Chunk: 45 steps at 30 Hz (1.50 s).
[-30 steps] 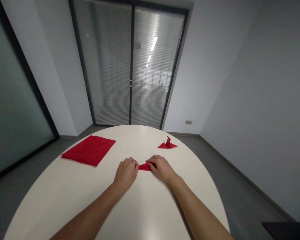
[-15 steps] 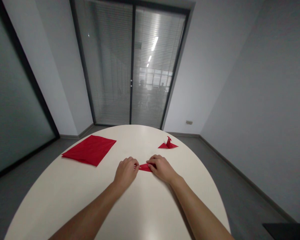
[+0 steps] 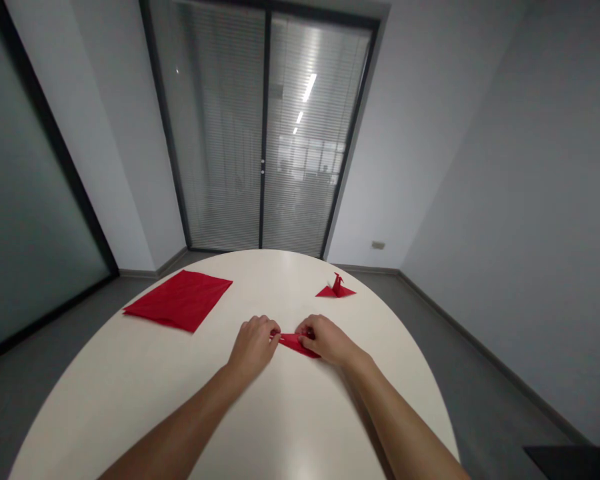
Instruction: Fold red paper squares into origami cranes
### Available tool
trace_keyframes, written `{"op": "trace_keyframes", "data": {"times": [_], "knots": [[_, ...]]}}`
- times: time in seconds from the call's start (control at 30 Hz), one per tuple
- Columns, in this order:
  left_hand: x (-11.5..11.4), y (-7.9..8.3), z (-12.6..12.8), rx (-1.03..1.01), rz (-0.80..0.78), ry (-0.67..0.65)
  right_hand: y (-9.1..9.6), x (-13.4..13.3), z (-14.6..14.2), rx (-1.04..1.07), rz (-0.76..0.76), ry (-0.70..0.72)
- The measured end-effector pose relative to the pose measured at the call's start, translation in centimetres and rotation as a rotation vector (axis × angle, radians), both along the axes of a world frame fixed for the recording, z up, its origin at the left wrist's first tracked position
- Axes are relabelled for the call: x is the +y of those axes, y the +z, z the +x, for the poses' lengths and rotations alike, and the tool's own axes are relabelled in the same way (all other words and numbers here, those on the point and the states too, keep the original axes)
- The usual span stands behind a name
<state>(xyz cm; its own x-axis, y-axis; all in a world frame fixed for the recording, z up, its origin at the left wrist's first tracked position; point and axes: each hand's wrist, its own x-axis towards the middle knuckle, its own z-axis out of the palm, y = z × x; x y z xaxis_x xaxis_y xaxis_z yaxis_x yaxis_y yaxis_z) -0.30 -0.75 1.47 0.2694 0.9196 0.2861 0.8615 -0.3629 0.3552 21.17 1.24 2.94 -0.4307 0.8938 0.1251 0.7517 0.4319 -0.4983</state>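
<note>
We looked across a rounded white table (image 3: 130,387) in a small room with plain grey walls (image 3: 530,200). At the far end stood a dark-framed double glass door (image 3: 263,167) with lowered blinds, and strip lights (image 3: 309,87) glowed through them. A frosted glass panel (image 3: 20,220) ran along the left. The floor (image 3: 460,360) was grey, and a socket (image 3: 378,245) sat low on the far wall.

On the table (image 3: 290,427), the flat sheet (image 3: 180,300) lies left, the folded figure (image 3: 336,289) right, the small piece (image 3: 298,344) nearer, between them.
</note>
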Motion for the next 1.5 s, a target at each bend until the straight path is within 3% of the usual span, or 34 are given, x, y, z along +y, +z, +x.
{"op": "trace_keyframes", "data": {"times": [0.13, 0.3, 0.63, 0.83, 1.03, 1.13, 1.23, 1.37, 1.5], "knots": [[-0.2, -0.1, 0.1, 0.001, 0.023, -0.047, 0.1, -0.2, 0.0, 0.066, -0.023, 0.000], [-0.3, 0.0, 0.2, -0.034, 0.040, -0.097, 0.4, -0.5, -0.4, 0.058, 0.060, 0.040], [-0.2, 0.6, 0.0, 0.021, 0.022, -0.073, 0.5, -0.4, -0.5, 0.051, 0.134, 0.088], [-0.5, 0.8, 0.1, 0.065, 0.033, -0.127, 0.9, -0.4, -0.7, 0.030, 0.180, 0.117], [-0.4, 0.8, 0.1, -0.037, -0.039, -0.067, 0.0, -0.2, -0.4, 0.067, 0.220, 0.033], [-0.2, 0.3, 0.0, -0.163, -0.023, 0.003, -0.8, 0.3, -0.2, 0.209, 0.250, -0.133], [0.0, -0.1, 0.1, -0.327, -0.007, 0.049, -1.4, 0.6, -0.6, 0.522, 0.132, -0.265], [0.4, -0.7, 0.5, -0.528, -0.033, 0.051, -1.8, 0.7, -2.4, 1.010, -0.110, -0.257], [0.6, -1.3, 0.9, -0.735, -0.080, 0.015, -1.9, 0.3, -3.9, 1.214, -0.299, -0.234]]}}
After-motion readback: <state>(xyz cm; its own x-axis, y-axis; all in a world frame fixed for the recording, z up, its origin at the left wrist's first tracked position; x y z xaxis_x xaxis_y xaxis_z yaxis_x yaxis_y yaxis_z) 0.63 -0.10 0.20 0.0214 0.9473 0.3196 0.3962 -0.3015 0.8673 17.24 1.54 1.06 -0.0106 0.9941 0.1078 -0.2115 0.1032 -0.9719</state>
